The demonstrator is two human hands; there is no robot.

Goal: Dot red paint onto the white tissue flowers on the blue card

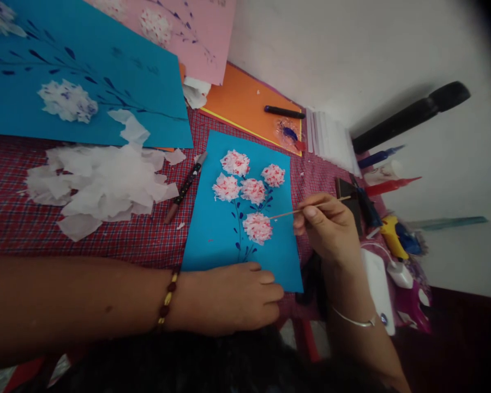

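Observation:
My right hand (pixel 331 226) pinches a thin wooden stick (pixel 286 213). The stick's tip reaches the right side of the lowest white paper flower (pixel 257 228), which has red specks. That flower sits on a blue sheet (pixel 213 251) with several similar flowers (pixel 252 191) and dark blue painted stems and leaves (pixel 240 224). Across the near edge of the sheet lies my left hand (pixel 233 297), back upward, with slightly bent fingers resting at the paper and holding nothing visible.
Left are a pile of white tissue pieces (pixel 106 180) and a dark marker (pixel 186 188) on the checked cloth (pixel 8 229). Other flower pictures (pixel 139 71) lie behind. An orange sheet (pixel 233 98) bears a black pen (pixel 284 112) and a paint dish (pixel 288 132). A white wall (pixel 311 49) stands right.

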